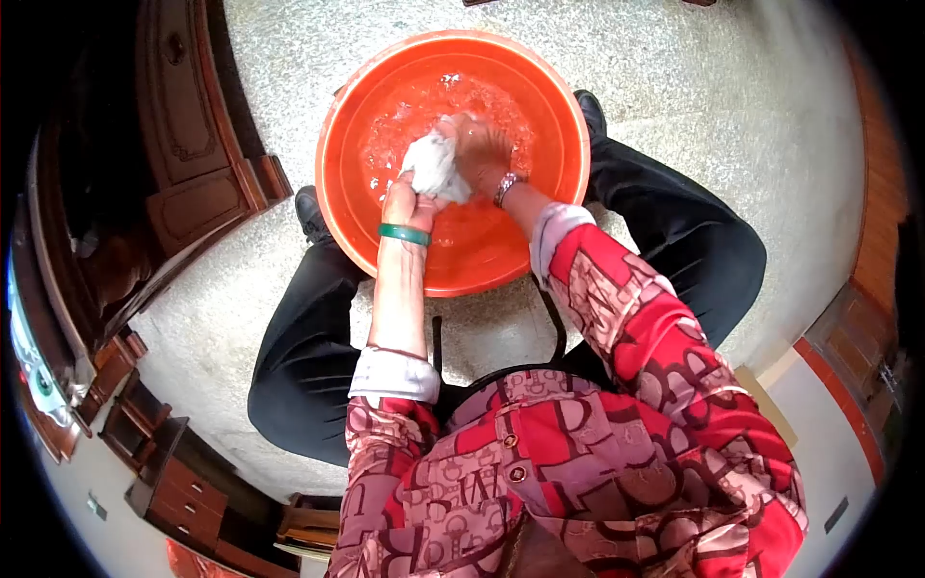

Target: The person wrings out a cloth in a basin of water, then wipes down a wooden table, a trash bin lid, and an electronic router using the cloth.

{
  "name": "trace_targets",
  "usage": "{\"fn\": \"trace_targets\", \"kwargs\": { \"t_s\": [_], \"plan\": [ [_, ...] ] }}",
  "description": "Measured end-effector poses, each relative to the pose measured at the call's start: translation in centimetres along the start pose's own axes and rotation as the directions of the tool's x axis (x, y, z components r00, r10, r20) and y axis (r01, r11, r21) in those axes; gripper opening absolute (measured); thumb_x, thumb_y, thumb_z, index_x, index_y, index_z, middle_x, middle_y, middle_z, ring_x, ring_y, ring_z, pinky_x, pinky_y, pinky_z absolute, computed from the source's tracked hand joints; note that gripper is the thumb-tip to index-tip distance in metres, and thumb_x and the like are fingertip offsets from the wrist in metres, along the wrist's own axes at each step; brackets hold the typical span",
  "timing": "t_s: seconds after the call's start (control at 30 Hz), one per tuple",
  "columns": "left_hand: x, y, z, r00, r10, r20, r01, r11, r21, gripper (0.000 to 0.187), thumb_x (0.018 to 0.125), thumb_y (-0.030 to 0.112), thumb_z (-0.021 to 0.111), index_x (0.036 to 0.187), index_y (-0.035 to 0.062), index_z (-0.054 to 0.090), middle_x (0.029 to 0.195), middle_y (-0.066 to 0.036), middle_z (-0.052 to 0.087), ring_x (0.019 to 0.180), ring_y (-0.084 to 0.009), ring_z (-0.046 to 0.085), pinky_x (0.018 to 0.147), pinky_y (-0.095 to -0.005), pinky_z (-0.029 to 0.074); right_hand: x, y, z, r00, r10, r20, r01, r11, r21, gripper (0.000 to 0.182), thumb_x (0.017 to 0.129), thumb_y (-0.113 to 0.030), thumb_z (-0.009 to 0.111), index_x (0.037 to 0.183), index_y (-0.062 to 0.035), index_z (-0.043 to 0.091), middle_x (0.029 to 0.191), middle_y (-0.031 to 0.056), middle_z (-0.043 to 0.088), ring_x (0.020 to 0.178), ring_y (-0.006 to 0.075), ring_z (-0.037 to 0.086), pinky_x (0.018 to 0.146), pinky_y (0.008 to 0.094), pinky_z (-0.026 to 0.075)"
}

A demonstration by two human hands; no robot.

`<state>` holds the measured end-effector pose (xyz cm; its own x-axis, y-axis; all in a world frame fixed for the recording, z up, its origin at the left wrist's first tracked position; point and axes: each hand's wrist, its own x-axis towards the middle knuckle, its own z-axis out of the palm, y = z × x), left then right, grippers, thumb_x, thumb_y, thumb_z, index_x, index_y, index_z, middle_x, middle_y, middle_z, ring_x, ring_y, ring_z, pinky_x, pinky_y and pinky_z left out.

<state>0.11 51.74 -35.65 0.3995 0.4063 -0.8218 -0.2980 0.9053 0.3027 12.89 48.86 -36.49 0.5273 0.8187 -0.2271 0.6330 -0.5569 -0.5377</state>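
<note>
An orange-red basin (332, 207) holding rippling water stands on the floor between my legs. A bunched white wet cloth (434, 166) is in the basin between my two hands. My left hand (412, 204), with a green bangle at the wrist, is closed on the lower end of the cloth, palm side up. My right hand (482, 154), with a metal watch or bracelet, is at the cloth's right side. It is blurred by motion, and how its fingers are set cannot be made out.
Carved dark wooden furniture (188, 116) stands at the left. A brown drawer cabinet (188, 496) is at the lower left. My legs in black trousers (674, 212) flank the basin on the speckled floor (674, 58).
</note>
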Motion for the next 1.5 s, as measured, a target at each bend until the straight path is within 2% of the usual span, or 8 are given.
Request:
{"fn": "trace_targets", "kwargs": {
  "t_s": [0.2,0.27,0.33,0.4,0.8,0.97,1.13,1.5],
  "plan": [
    [0.5,1.1,0.3,0.98,-0.156,-0.122,0.163,0.985,0.055,0.043,0.089,0.043,0.046,0.117,0.0112,0.051,0.125,-0.012,0.052,0.114,-0.0423,0.045,0.091,-0.0768,0.015,-0.6,4.1,2.9,0.952,-0.28,0.122,0.299,0.777,-0.553,0.036,0.085,-0.033,0.052,0.116,-0.0151,0.051,0.103,0.0159,0.059,0.091,0.0334,0.061,0.074,0.0448,0.049],
    [0.5,1.4,0.8,0.975,-0.179,-0.128,0.183,0.983,0.021,0.043,0.089,0.044,0.045,0.116,0.0104,0.052,0.121,-0.012,0.054,0.112,-0.0389,0.048,0.092,-0.0709,0.021,-0.6,-0.4,-0.7,0.811,0.292,0.506,-0.417,0.896,0.151,0.034,0.083,-0.033,0.053,0.112,-0.0149,0.055,0.104,0.0142,0.06,0.104,0.0305,0.056,0.082,0.0434,0.047],
    [0.6,1.4,0.8,0.956,-0.237,-0.172,0.23,0.971,-0.057,0.044,0.091,0.045,0.043,0.114,0.0089,0.055,0.113,-0.01,0.06,0.107,-0.0321,0.053,0.096,-0.059,0.033,-1.5,-2.1,-1.1,0.823,-0.251,0.51,0.334,0.939,-0.077,0.028,0.08,-0.029,0.055,0.105,-0.0166,0.059,0.102,0.0125,0.061,0.107,0.0279,0.053,0.088,0.0432,0.044],
    [6.9,-0.7,-5.3,0.666,0.054,0.744,0.305,0.89,-0.338,0.042,0.093,0.042,0.038,0.104,0.0056,0.056,0.099,-0.01,0.061,0.089,-0.0242,0.058,0.079,-0.0367,0.049,-4.6,-4.5,-1.8,0.849,-0.507,0.146,0.515,0.857,-0.013,0.022,0.079,-0.026,0.055,0.098,-0.0165,0.06,0.098,0.0126,0.061,0.104,0.0276,0.054,0.087,0.0436,0.045],
    [-0.4,1.5,0.4,0.978,-0.056,-0.2,0.07,0.996,0.064,0.042,0.089,0.031,0.042,0.122,0.005,0.047,0.121,-0.013,0.053,0.107,-0.0351,0.053,0.09,-0.0623,0.037,2.0,4.6,2.6,0.917,-0.304,0.257,0.39,0.813,-0.432,0.025,0.079,-0.032,0.06,0.09,-0.01,0.064,0.094,0.015,0.064,0.086,0.0301,0.062,0.072,0.0408,0.051],
    [0.4,1.4,0.7,0.962,-0.2,-0.189,0.189,0.979,-0.071,0.052,0.089,0.049,0.042,0.126,0.0138,0.046,0.129,-0.016,0.048,0.118,-0.0424,0.041,0.097,-0.0677,0.022,-2.0,0.9,1.9,0.962,-0.268,0.049,0.126,0.598,0.791,0.02,0.08,-0.024,0.059,0.09,-0.0072,0.063,0.087,0.0123,0.064,0.084,0.0284,0.061,0.074,0.0373,0.049],
    [3.2,0.6,-4.4,0.778,0.187,0.6,0.132,0.884,-0.447,0.044,0.093,0.041,0.041,0.104,0.0033,0.059,0.097,-0.011,0.064,0.09,-0.0261,0.06,0.083,-0.0403,0.049,-5.1,-8.5,-4.2,0.969,-0.228,0.098,0.124,0.788,0.603,0.018,0.082,-0.019,0.058,0.086,-0.0014,0.062,0.085,0.0158,0.064,0.084,0.0296,0.062,0.073,0.0378,0.049],
    [1.5,0.3,-1.1,0.987,-0.062,-0.148,0.058,0.998,-0.032,0.036,0.092,0.037,0.041,0.117,0.0137,0.052,0.119,-0.011,0.057,0.107,-0.0353,0.053,0.084,-0.0621,0.039,0.3,2.5,0.6,0.952,-0.065,0.3,0.199,0.873,-0.445,0.026,0.08,-0.025,0.054,0.099,-0.0099,0.061,0.11,0.0135,0.058,0.104,0.0277,0.055,0.083,0.0454,0.045]
  ]
}}
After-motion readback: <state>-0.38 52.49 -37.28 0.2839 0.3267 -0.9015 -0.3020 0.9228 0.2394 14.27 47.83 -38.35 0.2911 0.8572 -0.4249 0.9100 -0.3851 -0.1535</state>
